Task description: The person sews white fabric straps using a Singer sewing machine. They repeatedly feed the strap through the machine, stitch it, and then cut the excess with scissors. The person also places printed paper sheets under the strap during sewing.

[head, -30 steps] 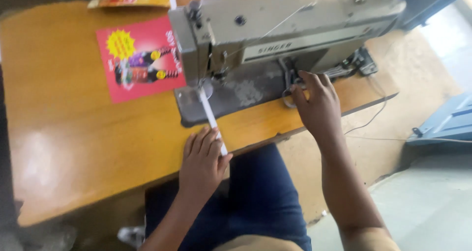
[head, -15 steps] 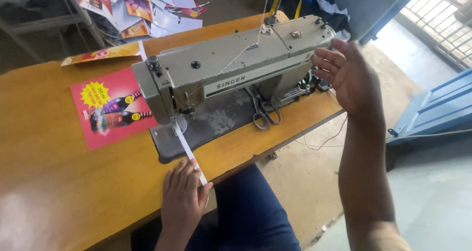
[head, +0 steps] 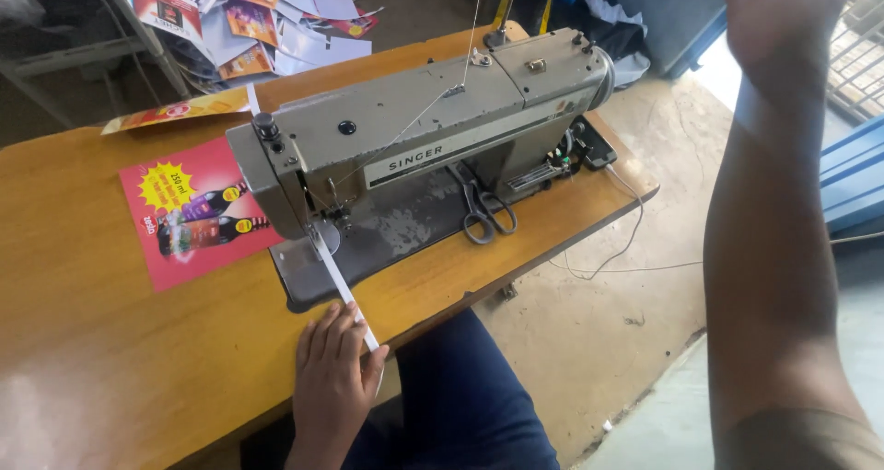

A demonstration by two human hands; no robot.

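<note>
The left hand [head: 333,371] lies palm down at the near edge of the table [head: 83,359], fingers straight and together, pointing up toward the sewing machine [head: 414,134]. Its fingertips press on the near end of a white strip [head: 341,288]; it pins the strip flat rather than gripping it. The strip runs in a straight slant from under the hand, across the table edge and the machine's grey bed, to the foot below the needle head.

The right arm is raised high at the right of the view, forearm upright, well clear of the table. The right hand [head: 783,10] is cut off by the top edge and blurred, holding nothing that shows; whether its fingers are spread or closed cannot be told.

Scissors [head: 483,210] lie on the bed under the machine's arm. A red leaflet [head: 189,217] lies flat on the table just left of the machine.
</note>
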